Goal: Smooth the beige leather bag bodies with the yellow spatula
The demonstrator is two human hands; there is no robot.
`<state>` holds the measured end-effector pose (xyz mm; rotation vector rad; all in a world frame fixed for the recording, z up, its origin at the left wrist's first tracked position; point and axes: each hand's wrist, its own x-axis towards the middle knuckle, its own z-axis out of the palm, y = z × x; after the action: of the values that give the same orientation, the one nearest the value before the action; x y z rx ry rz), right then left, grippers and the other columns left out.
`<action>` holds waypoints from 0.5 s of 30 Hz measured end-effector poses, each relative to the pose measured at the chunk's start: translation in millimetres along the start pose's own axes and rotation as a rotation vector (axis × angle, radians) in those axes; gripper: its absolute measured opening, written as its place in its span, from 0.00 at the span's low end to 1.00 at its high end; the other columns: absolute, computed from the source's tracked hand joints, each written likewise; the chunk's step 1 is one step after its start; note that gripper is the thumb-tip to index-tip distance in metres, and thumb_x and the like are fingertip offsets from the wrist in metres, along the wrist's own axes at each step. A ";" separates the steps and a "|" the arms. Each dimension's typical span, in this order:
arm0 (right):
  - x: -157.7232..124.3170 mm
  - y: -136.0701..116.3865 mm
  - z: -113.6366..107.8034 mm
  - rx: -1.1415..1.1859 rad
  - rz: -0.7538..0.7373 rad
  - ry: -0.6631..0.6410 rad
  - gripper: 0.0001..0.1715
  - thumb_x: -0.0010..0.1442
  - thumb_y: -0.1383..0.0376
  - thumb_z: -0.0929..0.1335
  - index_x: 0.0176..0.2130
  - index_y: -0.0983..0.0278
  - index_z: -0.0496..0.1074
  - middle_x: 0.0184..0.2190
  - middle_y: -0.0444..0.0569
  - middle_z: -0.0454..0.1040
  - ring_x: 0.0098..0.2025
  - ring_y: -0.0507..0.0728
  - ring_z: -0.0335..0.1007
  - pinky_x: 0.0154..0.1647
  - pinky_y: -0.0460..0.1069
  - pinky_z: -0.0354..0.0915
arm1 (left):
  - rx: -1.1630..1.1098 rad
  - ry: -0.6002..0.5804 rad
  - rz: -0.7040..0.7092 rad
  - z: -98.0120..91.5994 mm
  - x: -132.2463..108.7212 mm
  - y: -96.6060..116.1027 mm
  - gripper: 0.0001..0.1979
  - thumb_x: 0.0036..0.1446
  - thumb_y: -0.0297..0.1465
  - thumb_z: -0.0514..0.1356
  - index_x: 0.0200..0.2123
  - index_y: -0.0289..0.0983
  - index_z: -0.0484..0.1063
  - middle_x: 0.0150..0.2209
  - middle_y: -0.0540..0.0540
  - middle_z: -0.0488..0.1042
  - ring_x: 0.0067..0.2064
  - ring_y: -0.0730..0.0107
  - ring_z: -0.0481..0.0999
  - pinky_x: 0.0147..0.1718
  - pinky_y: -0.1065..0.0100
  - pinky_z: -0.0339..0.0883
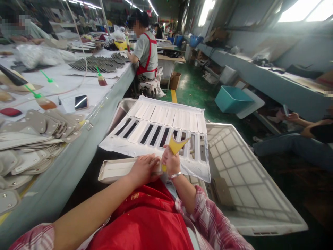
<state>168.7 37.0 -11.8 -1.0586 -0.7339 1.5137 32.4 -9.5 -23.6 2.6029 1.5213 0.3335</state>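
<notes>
My left hand (144, 169) lies over the right end of a long off-white box-shaped piece (116, 169) across my lap, its fingers bent around the edge. My right hand (171, 160) is closed around the lower part of a yellow tool (177, 145) with a forked, V-shaped top, held upright beside the left fingertips. The tool's lower end is partly hidden by the hand. Just beyond both hands, a white slotted panel (122, 147) slopes away from me. Pale rounded strips (170, 116) fill its upper row; some lower slots show dark gaps.
A white plastic crate (260, 180) stands at my right. The left table carries stacked beige pieces (36, 121), glue bottles (45, 102) and a phone (81, 102). A co-worker (148, 52) sits ahead; another person's hand (293, 117) shows at right near a teal bin (232, 99).
</notes>
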 end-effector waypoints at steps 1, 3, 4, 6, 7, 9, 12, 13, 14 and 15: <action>-4.2 -2.2 -6.1 0.002 -0.003 0.003 0.20 0.51 0.49 0.66 0.33 0.62 0.62 0.13 0.32 0.47 0.12 0.44 0.42 0.11 0.41 0.45 | 0.006 0.003 -0.007 -0.1 -0.8 1.4 0.33 0.50 0.45 0.58 0.56 0.36 0.58 0.55 0.36 0.62 0.53 0.53 0.63 0.51 0.54 0.56; -16.9 -3.3 -21.5 -0.067 -0.005 0.003 0.19 0.50 0.52 0.68 0.33 0.62 0.62 0.13 0.32 0.50 0.12 0.44 0.44 0.12 0.42 0.47 | 0.016 0.000 -0.027 -0.3 -1.4 4.0 0.32 0.50 0.45 0.58 0.56 0.36 0.58 0.55 0.37 0.63 0.54 0.54 0.63 0.51 0.55 0.55; -24.6 -2.0 -29.6 -0.139 0.008 -0.006 0.19 0.49 0.53 0.69 0.34 0.63 0.62 0.13 0.32 0.52 0.13 0.45 0.46 0.12 0.42 0.48 | 0.022 -0.007 -0.038 -0.4 -1.2 5.1 0.33 0.50 0.45 0.58 0.56 0.36 0.58 0.55 0.37 0.63 0.54 0.54 0.63 0.51 0.55 0.55; -39.9 4.1 -43.4 -0.272 0.068 -0.037 0.20 0.46 0.57 0.71 0.35 0.63 0.60 0.14 0.32 0.56 0.13 0.45 0.50 0.13 0.42 0.50 | 0.032 -0.023 -0.060 -0.8 0.2 6.8 0.33 0.50 0.46 0.58 0.56 0.36 0.59 0.55 0.38 0.63 0.53 0.54 0.63 0.51 0.55 0.55; -46.4 8.4 -48.2 -0.313 0.098 -0.058 0.21 0.45 0.59 0.71 0.35 0.63 0.59 0.15 0.32 0.57 0.14 0.45 0.51 0.14 0.42 0.51 | 0.036 -0.028 -0.066 -1.1 1.0 7.4 0.34 0.49 0.47 0.58 0.56 0.36 0.59 0.55 0.38 0.63 0.53 0.54 0.63 0.51 0.55 0.55; -54.7 17.9 -53.0 -0.341 0.131 -0.100 0.23 0.44 0.60 0.72 0.35 0.63 0.58 0.15 0.31 0.57 0.15 0.46 0.52 0.16 0.43 0.52 | 0.044 -0.032 -0.070 -2.0 2.4 8.2 0.34 0.49 0.47 0.58 0.56 0.35 0.59 0.55 0.38 0.64 0.52 0.54 0.64 0.51 0.55 0.55; -55.7 30.5 -52.5 -0.342 0.123 -0.132 0.23 0.44 0.61 0.72 0.34 0.63 0.57 0.16 0.32 0.58 0.16 0.46 0.54 0.18 0.43 0.55 | 0.052 -0.030 -0.069 -3.0 3.2 8.2 0.34 0.48 0.45 0.59 0.56 0.36 0.59 0.54 0.39 0.65 0.51 0.55 0.64 0.50 0.56 0.56; -54.0 33.8 -51.6 -0.347 0.126 -0.127 0.23 0.44 0.61 0.72 0.34 0.63 0.56 0.16 0.32 0.58 0.16 0.46 0.54 0.18 0.43 0.55 | 0.052 -0.028 -0.070 -3.2 3.3 8.0 0.34 0.48 0.45 0.60 0.56 0.36 0.59 0.53 0.39 0.65 0.51 0.55 0.64 0.50 0.57 0.56; -52.0 36.7 -50.8 -0.354 0.125 -0.118 0.23 0.44 0.61 0.72 0.34 0.62 0.56 0.16 0.32 0.59 0.16 0.46 0.54 0.18 0.43 0.55 | 0.050 -0.027 -0.071 -3.2 3.4 7.7 0.33 0.48 0.45 0.60 0.56 0.36 0.59 0.53 0.39 0.65 0.51 0.55 0.64 0.50 0.57 0.56; -50.1 39.2 -50.1 -0.363 0.125 -0.109 0.23 0.44 0.60 0.71 0.34 0.62 0.56 0.16 0.32 0.59 0.16 0.46 0.54 0.17 0.43 0.55 | 0.048 -0.025 -0.074 -3.2 3.6 7.4 0.33 0.48 0.44 0.60 0.56 0.36 0.59 0.53 0.39 0.65 0.51 0.55 0.64 0.50 0.57 0.55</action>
<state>198.1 -24.8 -55.3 -1.3178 -1.0642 1.5904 39.5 -10.1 -18.6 2.5676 1.6327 0.2598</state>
